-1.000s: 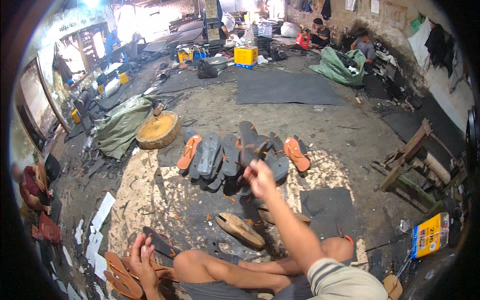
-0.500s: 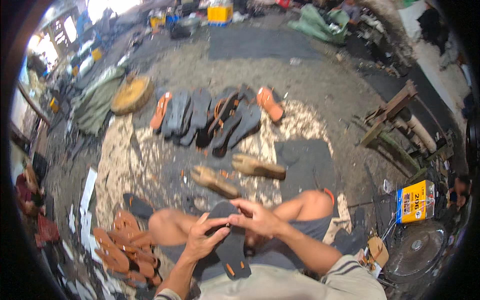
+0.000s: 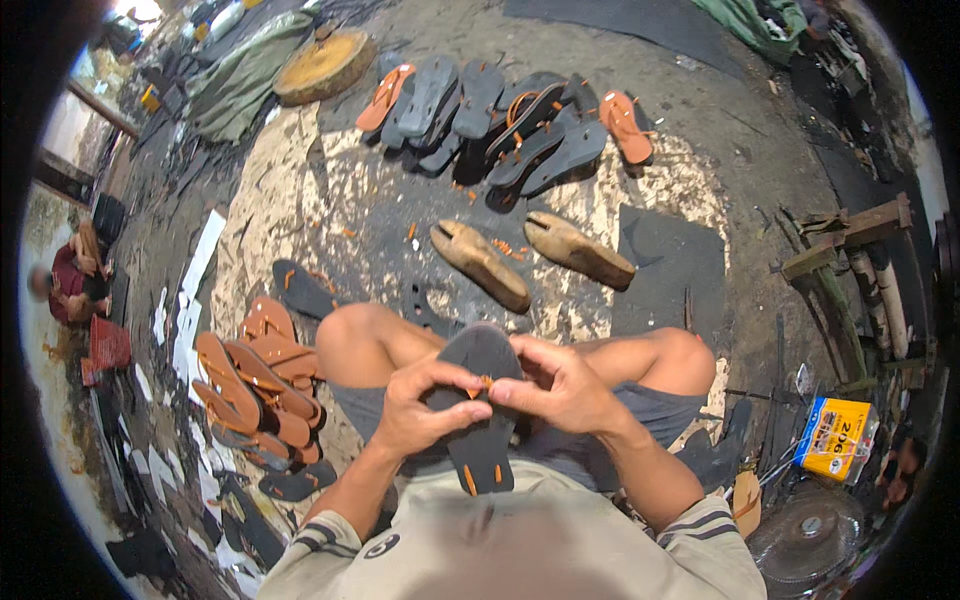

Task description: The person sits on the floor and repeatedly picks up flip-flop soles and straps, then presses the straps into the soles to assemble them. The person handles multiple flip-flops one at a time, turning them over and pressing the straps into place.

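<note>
Over my lap I hold a dark grey sandal sole [image 3: 480, 450], its rounded end pointing away from me. Two orange strap ends poke out of its near end. A small orange strap tip [image 3: 486, 382] shows at the sole's middle, between my thumbs. My left hand [image 3: 425, 408] is closed on the sole's left edge, thumb and forefinger at that tip. From the other side my right hand [image 3: 565, 390] grips the sole, its thumb pressed beside the tip and its fingers partly hidden by the edge. Beyond my legs lie two wooden shoe lasts [image 3: 480, 265] [image 3: 580, 250].
Grey soles and sandals [image 3: 480, 100] lie in a row at the far side, with brown sandals [image 3: 265, 380] piled by my left knee. A round wooden block [image 3: 325, 68] is far left. At right are a wooden stand [image 3: 840, 270], a yellow-blue box [image 3: 835, 440] and a person at far left [image 3: 75, 275].
My view has tilted downward, so the things in front appear higher. The orange tip at the sole's middle now shows plainly between my thumbs. Both hands stay on the sole.
</note>
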The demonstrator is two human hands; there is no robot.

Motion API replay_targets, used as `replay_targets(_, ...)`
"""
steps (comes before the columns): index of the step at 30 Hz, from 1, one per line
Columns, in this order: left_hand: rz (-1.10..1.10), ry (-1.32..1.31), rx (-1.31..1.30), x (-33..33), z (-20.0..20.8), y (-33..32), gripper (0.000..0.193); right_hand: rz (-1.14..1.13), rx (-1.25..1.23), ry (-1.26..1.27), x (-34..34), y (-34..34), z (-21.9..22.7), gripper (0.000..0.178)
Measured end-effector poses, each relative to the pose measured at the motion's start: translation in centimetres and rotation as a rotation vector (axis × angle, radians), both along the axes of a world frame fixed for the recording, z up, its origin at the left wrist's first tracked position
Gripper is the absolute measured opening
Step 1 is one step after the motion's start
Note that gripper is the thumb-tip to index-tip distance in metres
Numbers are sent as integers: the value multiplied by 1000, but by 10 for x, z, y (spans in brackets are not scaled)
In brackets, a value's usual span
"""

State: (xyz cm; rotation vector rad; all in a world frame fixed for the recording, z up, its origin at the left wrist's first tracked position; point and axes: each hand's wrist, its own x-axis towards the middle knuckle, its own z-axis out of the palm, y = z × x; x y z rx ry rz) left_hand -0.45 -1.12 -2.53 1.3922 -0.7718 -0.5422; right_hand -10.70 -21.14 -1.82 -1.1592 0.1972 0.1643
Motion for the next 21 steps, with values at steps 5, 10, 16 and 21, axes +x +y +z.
replay_targets(5,161,-67,86,0,-6,-6,38,-140,-302,-113,0,11,-12,41)
replay_targets(10,266,278,-17,0,-7,-23,98,-331,-367,57,41,2,-16,46)
replay_targets(16,226,-403,561,17,-9,-20,104,-227,188,-139,108,-39,-56,50)
replay_targets(21,285,443,125,48,-3,13,54,74,-1291,286,126,-41,-155,82)
